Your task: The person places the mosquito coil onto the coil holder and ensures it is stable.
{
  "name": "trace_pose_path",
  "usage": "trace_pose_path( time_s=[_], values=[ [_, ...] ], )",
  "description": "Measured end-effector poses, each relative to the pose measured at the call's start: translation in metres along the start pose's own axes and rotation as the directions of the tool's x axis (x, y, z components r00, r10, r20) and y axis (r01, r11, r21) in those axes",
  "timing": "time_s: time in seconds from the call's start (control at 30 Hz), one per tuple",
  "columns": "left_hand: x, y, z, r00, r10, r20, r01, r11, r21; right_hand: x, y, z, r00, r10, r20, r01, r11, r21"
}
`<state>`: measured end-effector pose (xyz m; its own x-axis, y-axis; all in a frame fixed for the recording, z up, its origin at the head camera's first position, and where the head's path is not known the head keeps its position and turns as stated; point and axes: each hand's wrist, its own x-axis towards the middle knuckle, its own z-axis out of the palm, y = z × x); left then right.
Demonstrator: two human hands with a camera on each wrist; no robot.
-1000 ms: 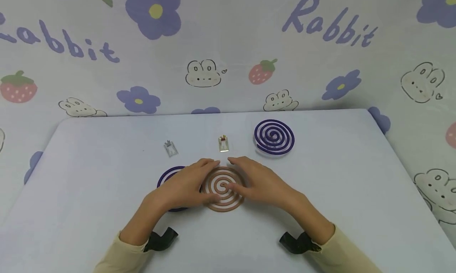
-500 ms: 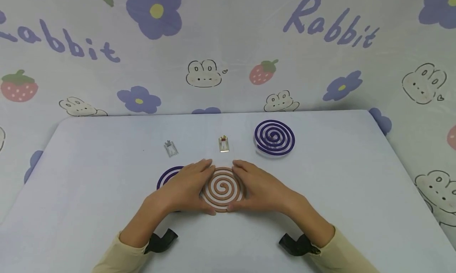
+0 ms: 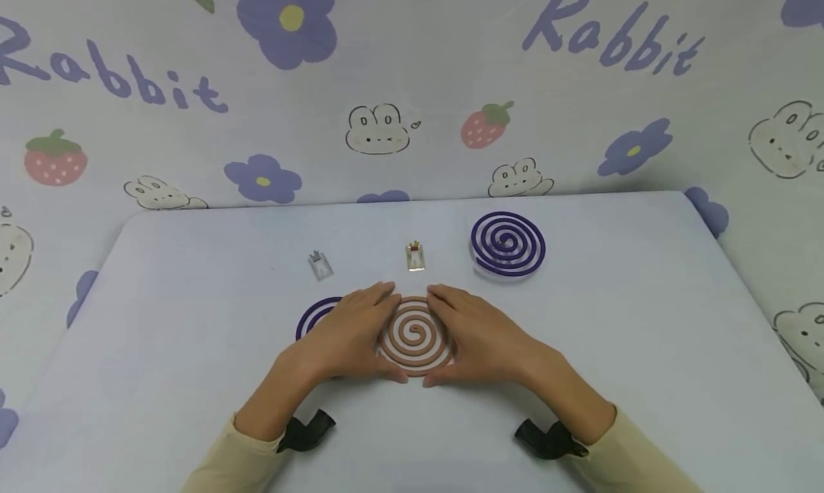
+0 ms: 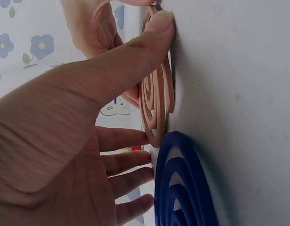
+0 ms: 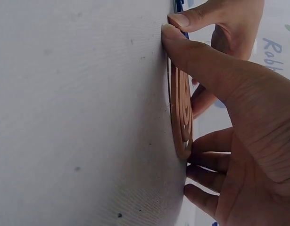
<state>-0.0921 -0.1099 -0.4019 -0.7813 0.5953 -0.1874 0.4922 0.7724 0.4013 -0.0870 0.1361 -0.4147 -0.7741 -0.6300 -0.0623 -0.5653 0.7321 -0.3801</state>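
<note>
A brown mosquito coil (image 3: 416,335) lies flat on the white table between both hands. My left hand (image 3: 350,335) spans its left side, thumb at the near rim and index finger at the far rim. From the right, my right hand (image 3: 479,335) holds the opposite edge in the same way, the two thumbs close together. Part of a dark blue mosquito coil (image 3: 313,313) shows beside the left hand, which hides the rest in the head view. In the left wrist view this blue coil (image 4: 182,188) sits next to the brown coil (image 4: 156,94).
Behind the hands lie a silver metal coil stand (image 3: 320,265) and a gold-coloured one (image 3: 415,257). A second dark blue coil (image 3: 508,243) rests at the back right. A printed cloth (image 3: 412,64) hangs behind the table (image 3: 644,300).
Both thumbs have moved from above the brown coil to its near rim, and the hands have closed in on its sides. The head view has shifted slightly.
</note>
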Motion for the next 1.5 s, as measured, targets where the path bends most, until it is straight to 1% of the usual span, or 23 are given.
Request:
trace_pose_path(
  time_s=[0.23, 0.37, 0.43, 0.5, 0.6, 0.67, 0.8, 1.0, 1.1, 1.17, 1.3, 1.37, 1.43, 1.5],
  values=[
    [-0.001, -0.002, -0.004, 1.0, -0.002, -0.016, 0.002, 1.0, -0.001, 0.004, 0.002, -0.001, 0.999, -0.015, -0.04, 0.017, 0.999, 0.051],
    [-0.001, -0.003, -0.004, 1.0, 0.009, -0.025, -0.009, 1.0, -0.008, 0.005, 0.003, -0.002, 0.999, -0.015, -0.052, 0.02, 0.995, 0.094],
    [0.001, -0.003, -0.001, 0.999, 0.017, -0.036, -0.018, 0.999, -0.027, 0.004, 0.004, -0.002, 0.999, -0.013, -0.053, 0.019, 0.993, 0.118],
    [0.004, -0.003, 0.0, 0.998, 0.036, -0.052, -0.039, 0.998, -0.043, 0.004, 0.005, -0.004, 0.999, -0.013, -0.05, 0.02, 0.99, 0.142],
    [0.007, -0.005, 0.001, 0.993, 0.064, -0.097, -0.07, 0.996, -0.063, 0.005, 0.008, -0.006, 0.999, -0.015, -0.043, 0.022, 0.986, 0.167],
    [0.009, -0.006, -0.002, 0.99, 0.073, -0.124, -0.081, 0.995, -0.06, 0.008, 0.009, -0.011, 0.999, -0.021, -0.037, 0.028, 0.984, 0.174],
    [0.01, -0.008, -0.008, 0.985, 0.064, -0.16, -0.074, 0.996, -0.057, 0.014, 0.012, -0.023, 0.999, -0.031, -0.016, 0.033, 0.983, 0.181],
    [0.018, -0.002, -0.013, 0.986, 0.014, -0.168, -0.033, 0.993, -0.11, 0.017, 0.02, -0.039, 1.0, -0.013, -0.016, 0.016, 0.968, 0.251],
    [0.022, -0.001, -0.025, 0.983, -0.011, -0.181, -0.007, 0.995, -0.097, 0.023, 0.023, -0.046, 0.999, -0.005, -0.034, 0.014, 0.959, 0.283],
    [0.027, 0.002, -0.028, 0.983, -0.023, -0.18, 0.006, 0.996, -0.094, 0.022, 0.027, -0.049, 0.999, 0.008, -0.042, 0.004, 0.955, 0.297],
    [0.035, 0.004, -0.038, 0.982, -0.058, -0.181, 0.046, 0.997, -0.068, 0.028, 0.029, -0.056, 0.998, 0.0, -0.059, 0.018, 0.954, 0.299],
    [0.039, 0.004, -0.046, 0.98, -0.063, -0.188, 0.052, 0.997, -0.064, 0.034, 0.029, -0.061, 0.998, 0.012, -0.063, 0.008, 0.952, 0.305],
    [0.044, 0.003, -0.053, 0.978, -0.064, -0.196, 0.05, 0.996, -0.078, 0.039, 0.029, -0.067, 0.997, 0.035, -0.071, -0.011, 0.947, 0.321],
    [0.047, 0.002, -0.059, 0.976, -0.071, -0.207, 0.049, 0.993, -0.109, 0.044, 0.029, -0.072, 0.995, 0.071, -0.07, -0.041, 0.932, 0.36]
  ],
)
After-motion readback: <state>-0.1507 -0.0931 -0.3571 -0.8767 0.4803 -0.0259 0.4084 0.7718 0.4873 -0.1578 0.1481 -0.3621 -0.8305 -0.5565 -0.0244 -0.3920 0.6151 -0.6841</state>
